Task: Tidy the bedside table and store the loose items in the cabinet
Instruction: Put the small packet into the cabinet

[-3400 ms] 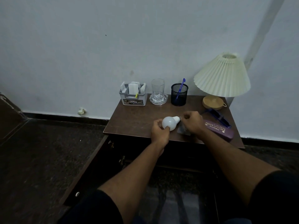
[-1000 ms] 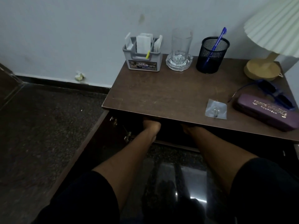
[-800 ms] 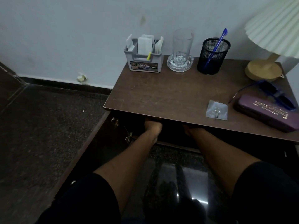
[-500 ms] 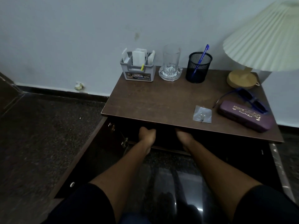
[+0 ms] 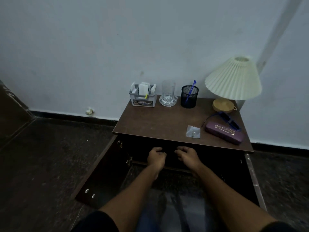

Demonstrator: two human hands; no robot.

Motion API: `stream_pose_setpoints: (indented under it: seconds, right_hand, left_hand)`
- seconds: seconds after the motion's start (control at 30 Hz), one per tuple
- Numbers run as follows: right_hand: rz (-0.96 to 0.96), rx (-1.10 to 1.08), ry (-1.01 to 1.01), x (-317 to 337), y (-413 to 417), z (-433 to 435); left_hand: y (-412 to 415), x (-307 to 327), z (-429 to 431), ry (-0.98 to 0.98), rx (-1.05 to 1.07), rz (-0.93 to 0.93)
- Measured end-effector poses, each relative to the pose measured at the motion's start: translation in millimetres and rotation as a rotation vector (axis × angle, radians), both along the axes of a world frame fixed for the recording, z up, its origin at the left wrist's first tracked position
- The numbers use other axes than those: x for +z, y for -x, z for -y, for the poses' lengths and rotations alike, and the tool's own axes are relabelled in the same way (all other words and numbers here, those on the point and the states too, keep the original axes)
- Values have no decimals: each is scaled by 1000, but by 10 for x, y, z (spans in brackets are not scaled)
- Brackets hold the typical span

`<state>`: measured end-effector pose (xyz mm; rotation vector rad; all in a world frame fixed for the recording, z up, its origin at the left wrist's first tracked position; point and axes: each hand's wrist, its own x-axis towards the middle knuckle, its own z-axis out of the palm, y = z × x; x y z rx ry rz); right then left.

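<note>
Drawing back out of the open cabinet point(image 5: 217, 156), the left hand point(image 5: 156, 157) and the right hand point(image 5: 189, 156) now sit at its mouth, just under the front edge of the table point(image 5: 158, 124); a moment ago they reached deeper, hidden beneath that edge. Both look empty, the fingers point(image 5: 181, 149) loosely curled and released, grasping nothing that shows; the fingertips dip into shadow, so this is a reading, not a certainty. The white light bulb that both hands held over the table a few seconds back is no longer in view; most likely it lies inside the cabinet, whose interior is too dark to check. That would mean one loose item is stored; the left door point(image 5: 102, 169) stands swung wide. Left on the table are a clear packet point(image 5: 193, 131) holding a small hook, a purple spectacle case point(image 5: 224, 133) and blue sunglasses point(image 5: 229, 121) touching it, near the lamp point(image 5: 234, 79); the packet, nearest the hands, seems the next candidate.
</note>
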<state>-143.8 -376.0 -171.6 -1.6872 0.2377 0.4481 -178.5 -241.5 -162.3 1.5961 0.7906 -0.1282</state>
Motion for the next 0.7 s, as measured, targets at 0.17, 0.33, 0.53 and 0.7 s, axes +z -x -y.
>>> stream_pose_setpoints:
  seconds: [0.17,0.33,0.53,0.7]
  right_hand:
    - [45,-15,-58,268,218,286]
    - [194,-64,1,511,306,586]
    - [363,-260,236,640,134,754]
    - [361,-309,331,626,-89,729]
  left_hand:
    - [171,236,233,-36,-53,83]
    - [226,491,445,-197,-130,227]
    - [-73,760,622,-279,-125,327]
    - [-439,796,654,-358,-210,295]
